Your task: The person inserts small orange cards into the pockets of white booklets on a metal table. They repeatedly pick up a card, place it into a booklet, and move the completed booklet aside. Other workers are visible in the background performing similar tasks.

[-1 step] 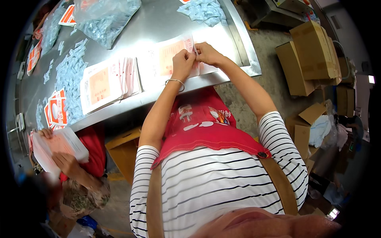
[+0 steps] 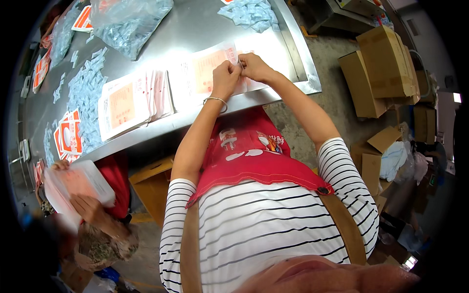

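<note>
At the table's near edge, a stack of flat printed plastic bags (image 2: 199,68), clear and white with pale orange panels, lies under my hands. My left hand (image 2: 225,79) is closed in a pinch at the right end of the top bag. Close beside it, my right hand (image 2: 255,67) pinches the same bag's edge, fingertips almost meeting those of the left. The spot between my fingertips is too small to make out. Farther left is another thick pile of such bags (image 2: 124,105), its right edges fanned.
Small pale blue sachets (image 2: 88,88) are strewn over the steel table (image 2: 183,22), with another heap (image 2: 251,14) at the far right. A clear sack (image 2: 132,29) holds more. At lower left a co-worker's hands (image 2: 88,207) handle a bag stack. Cardboard boxes (image 2: 386,63) stand right.
The co-worker's hands and bag stack have shifted slightly right and down. My own hands stay at nearly the same place, the right one's fingers moving slightly.
</note>
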Tool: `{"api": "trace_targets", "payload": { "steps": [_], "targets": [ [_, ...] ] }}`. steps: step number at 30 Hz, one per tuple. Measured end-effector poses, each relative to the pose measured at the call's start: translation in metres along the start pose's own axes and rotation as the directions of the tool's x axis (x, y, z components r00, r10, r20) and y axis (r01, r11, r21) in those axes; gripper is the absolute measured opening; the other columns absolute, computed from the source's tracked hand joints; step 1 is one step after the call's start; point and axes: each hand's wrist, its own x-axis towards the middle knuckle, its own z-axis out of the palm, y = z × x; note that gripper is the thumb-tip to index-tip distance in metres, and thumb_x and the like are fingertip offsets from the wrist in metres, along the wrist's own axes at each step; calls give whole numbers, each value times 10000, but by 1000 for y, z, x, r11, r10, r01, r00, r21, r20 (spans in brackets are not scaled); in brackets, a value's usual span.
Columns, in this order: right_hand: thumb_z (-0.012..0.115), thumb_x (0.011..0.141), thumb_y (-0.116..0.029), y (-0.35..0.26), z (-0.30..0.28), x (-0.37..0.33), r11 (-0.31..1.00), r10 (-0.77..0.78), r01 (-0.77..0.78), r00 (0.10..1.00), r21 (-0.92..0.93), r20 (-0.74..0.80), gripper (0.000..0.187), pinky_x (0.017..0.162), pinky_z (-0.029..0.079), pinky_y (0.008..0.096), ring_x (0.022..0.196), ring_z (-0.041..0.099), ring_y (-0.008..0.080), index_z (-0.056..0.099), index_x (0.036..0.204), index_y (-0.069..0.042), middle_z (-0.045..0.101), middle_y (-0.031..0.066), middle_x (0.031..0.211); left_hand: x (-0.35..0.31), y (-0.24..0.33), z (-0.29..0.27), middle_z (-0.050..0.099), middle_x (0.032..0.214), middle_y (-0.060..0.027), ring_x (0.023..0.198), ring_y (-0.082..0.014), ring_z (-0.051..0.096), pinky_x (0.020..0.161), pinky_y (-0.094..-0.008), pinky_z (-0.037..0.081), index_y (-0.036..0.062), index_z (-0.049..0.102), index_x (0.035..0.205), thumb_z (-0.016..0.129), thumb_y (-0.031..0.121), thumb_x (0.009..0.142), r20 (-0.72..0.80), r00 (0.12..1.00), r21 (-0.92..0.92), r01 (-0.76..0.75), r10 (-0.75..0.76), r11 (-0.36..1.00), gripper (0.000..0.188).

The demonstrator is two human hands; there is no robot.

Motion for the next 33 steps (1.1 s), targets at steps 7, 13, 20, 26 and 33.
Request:
{"api": "trace_targets", "payload": {
  "steps": [7,13,20,26,33],
  "targets": [
    [603,608,-43,8,-1,-2,987,123,-118,992,111,-37,126,523,434,298,555,540,187,573,705,32,567,119,613,-1,-18,-1,481,499,-18,456,-80,468,434,-225,372,19,488,612,492,134,836,165,975,-120,-129,148,984,252],
    [578,661,6,19,-8,13,992,123,-123,991,2,-58,200,602,471,255,663,588,133,609,855,41,628,91,754,-5,-2,-5,473,517,-13,464,-73,444,437,-214,356,18,494,634,466,114,829,231,969,-170,-44,84,984,219],
    [565,675,-41,1,-33,16,998,60,-61,997,19,43,218,625,474,288,718,605,156,625,874,24,639,129,751,-8,14,-16,481,544,-10,487,-59,443,441,-208,354,28,490,641,487,124,841,278,956,-478,225,-98,849,221],
    [602,784,-224,16,-51,28,904,69,-194,946,382,318,293,711,492,304,811,604,169,618,982,-9,637,92,872,-8,14,-16,471,537,-2,462,-58,427,436,-197,350,55,471,631,488,141,848,265,959,-368,196,-99,909,234],
    [549,772,-88,107,-79,67,756,-306,23,896,-654,-323,288,850,423,317,1022,515,274,591,1057,-103,548,128,1121,-2,16,-18,477,548,-14,463,-65,439,421,-202,351,59,435,622,506,147,833,282,948,-427,263,-149,865,240]
  ]
}}
